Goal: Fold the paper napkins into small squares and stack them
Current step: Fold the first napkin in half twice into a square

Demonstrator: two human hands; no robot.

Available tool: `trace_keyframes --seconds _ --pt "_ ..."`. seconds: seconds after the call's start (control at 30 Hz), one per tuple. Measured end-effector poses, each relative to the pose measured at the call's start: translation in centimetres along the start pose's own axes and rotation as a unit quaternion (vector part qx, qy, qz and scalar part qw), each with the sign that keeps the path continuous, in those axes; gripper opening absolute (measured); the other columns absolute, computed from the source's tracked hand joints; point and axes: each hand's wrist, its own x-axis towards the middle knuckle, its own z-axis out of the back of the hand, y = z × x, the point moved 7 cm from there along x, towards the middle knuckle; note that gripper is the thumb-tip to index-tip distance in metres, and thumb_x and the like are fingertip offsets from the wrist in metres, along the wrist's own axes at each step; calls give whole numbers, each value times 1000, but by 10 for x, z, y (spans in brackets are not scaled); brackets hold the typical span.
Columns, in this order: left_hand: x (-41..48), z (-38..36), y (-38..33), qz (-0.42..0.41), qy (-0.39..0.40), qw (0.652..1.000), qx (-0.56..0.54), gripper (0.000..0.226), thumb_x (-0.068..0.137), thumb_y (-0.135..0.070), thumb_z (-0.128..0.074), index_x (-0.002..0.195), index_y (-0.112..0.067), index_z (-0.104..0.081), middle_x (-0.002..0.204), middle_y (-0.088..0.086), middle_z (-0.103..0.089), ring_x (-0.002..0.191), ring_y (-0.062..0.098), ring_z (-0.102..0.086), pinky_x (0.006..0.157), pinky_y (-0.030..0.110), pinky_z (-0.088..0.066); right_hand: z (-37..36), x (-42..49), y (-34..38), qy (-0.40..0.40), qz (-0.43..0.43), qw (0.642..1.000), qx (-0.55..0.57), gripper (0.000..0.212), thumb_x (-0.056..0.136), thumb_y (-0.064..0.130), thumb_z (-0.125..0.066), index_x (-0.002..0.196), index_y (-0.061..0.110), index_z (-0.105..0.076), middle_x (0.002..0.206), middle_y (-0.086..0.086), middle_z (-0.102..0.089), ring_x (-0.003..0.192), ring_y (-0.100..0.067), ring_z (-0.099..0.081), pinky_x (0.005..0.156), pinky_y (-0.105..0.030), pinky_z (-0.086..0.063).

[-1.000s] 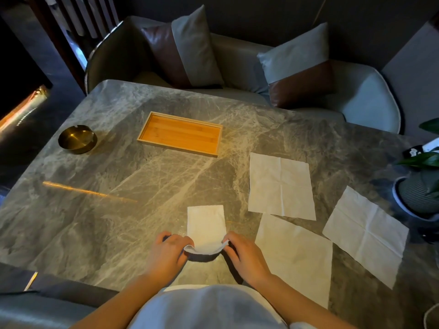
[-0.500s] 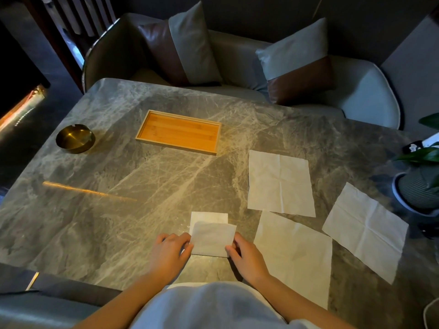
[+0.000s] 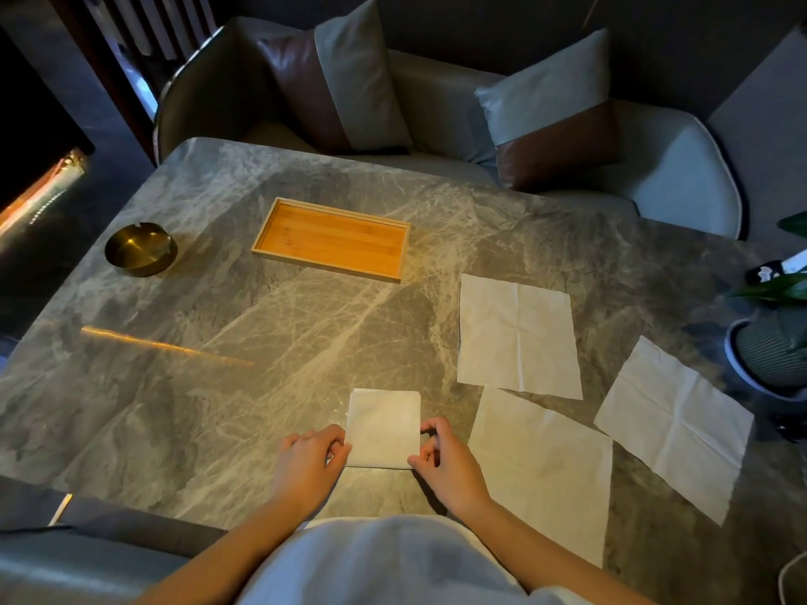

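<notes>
Marble table (image 3: 218,408): grey, veined top, seen from the head camera; carries the items listed below.
Wooden tray (image 3: 332,242): reference item; lies flat on the table, long side running across the view.
Folded napkin (image 3: 383,427): white, folded to a small rectangle, flat on the table; nearer the person than the wooden tray, slightly to its right, well apart from it.
Left hand (image 3: 308,462): fingers curled; thumb and fingertips pinch the folded napkin at its lower left edge.
Right hand (image 3: 445,460): fingers curled; thumb and forefinger pinch the folded napkin at its right edge and lower right corner.
Far flat napkin (image 3: 519,336): unfolded, creases visible; right of the wooden tray and somewhat nearer the person.
Near flat napkin (image 3: 541,473): unfolded; right of the wooden tray, much nearer the person, just beside the far flat napkin.
Outer flat napkin (image 3: 674,425): unfolded, turned at an angle; farthest right of the wooden tray.
Brass ashtray (image 3: 140,249): left of the wooden tray, apart from it.
Cushions (image 3: 340,80): two, grey and brown, on the seat beyond the wooden tray.
Potted plant (image 3: 768,355): far right of the wooden tray, at the border of the view; its support cannot be told.
</notes>
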Motion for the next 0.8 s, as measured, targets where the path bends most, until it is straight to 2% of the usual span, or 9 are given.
trace_keyframes --seconds 0.17,0.37,0.5,0.53,0.6,0.67,0.73,0.8 --pt "3 -2 0 3 14 1000 11 9 94 -33 -46 91 -34 -54 68 -16 -55 71 6 -52 85 27 -32 0 0 -2 -5 1 1000 -7 43 85 31 -69 105 48 -35 77 9 -61 72 -7 -62 71 -26 -56" --pt "4 -2 0 -9 8 1000 18 8 93 -33 -47 96 -32 -54 64 -16 -53 68 5 -50 85 29 -36 4 -1 1 -19 1 1000 2 42 86 28 -68 115 37 -39 75 8 -61 71 -6 -61 70 -26 -55" --pt "7 -3 -1 -10 21 999 27 20 94 -35 -47 113 -28 -49 67 -16 -56 67 2 -49 85 27 -34 6 -4 2 -30 -2 1000 2 42 86 31 -68 116 36 -40 79 11 -57 71 -7 -60 69 -29 -55" --pt "8 -2 -1 -10 14 999 27 26 93 -34 -49 118 -27 -47 72 -15 -57 70 3 -51 86 27 -34 9 -5 4 -44 1 999 -4 41 87 32 -67 118 35 -41 84 14 -56 74 -8 -60 69 -28 -55" --pt "8 3 -5 -37 -13 998 49 36 90 -33 -53 125 -25 -45 97 -11 -61 91 9 -57 92 32 -36 19 -6 12 -88 30 995 -47 37 89 34 -63 121 33 -43 105 16 -52 93 -7 -57 80 -24 -51" --pt "7 5 -18 -117 -35 986 115 44 87 -34 -57 128 -23 -47 122 -4 -58 110 18 -56 95 39 -39 26 -6 32 -116 107 980 -125 39 91 34 -59 127 29 -44 128 10 -48 116 -11 -47 96 -26 -40" --pt "7 -1 -38 -194 -32 964 177 53 86 -37 -59 134 -19 -46 139 1 -51 125 23 -51 101 49 -39 17 -4 54 -80 177 956 -219 49 93 36 -52 139 24 -37 148 2 -35 135 -18 -32 109 -36 -29" --pt "13 -17 -51 -217 8 946 242 62 90 -42 -52 143 -15 -36 152 3 -36 139 22 -35 110 55 -28 -3 1 65 -16 199 935 -292 61 98 38 -40 151 19 -16 161 -1 -8 147 -21 -9 117 -47 -12"
